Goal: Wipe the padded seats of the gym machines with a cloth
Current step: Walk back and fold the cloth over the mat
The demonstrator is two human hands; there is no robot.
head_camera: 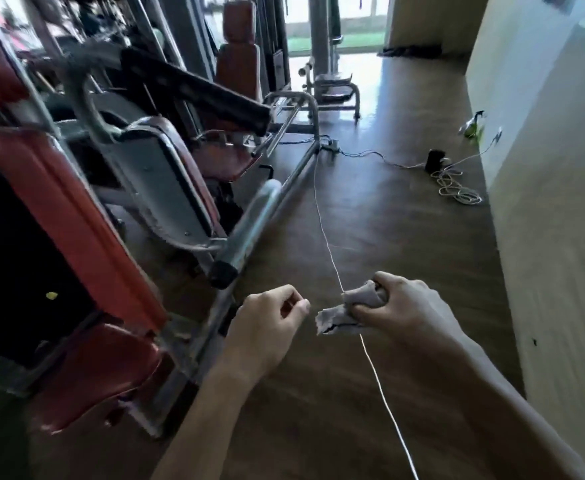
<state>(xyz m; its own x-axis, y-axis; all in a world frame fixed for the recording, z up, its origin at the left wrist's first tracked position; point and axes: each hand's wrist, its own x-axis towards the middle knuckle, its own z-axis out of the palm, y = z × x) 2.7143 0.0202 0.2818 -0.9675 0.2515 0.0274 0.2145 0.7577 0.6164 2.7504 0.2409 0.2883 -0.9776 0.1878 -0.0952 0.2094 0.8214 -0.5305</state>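
Small grey cloth (350, 308), soft, light and limp, bunched in mid-air over the floor (388, 220), clamped in right grip (409, 306); probably best held by the wadded middle. Left grip (270, 320) just beside, curled on nothing. Red padded seat (111, 372) well apart.

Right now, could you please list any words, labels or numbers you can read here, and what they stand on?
No text is readable.
Small yellow sticker on the black machine panel: too blurred to read.
Green bottle by the pale wall: too blurred to read.
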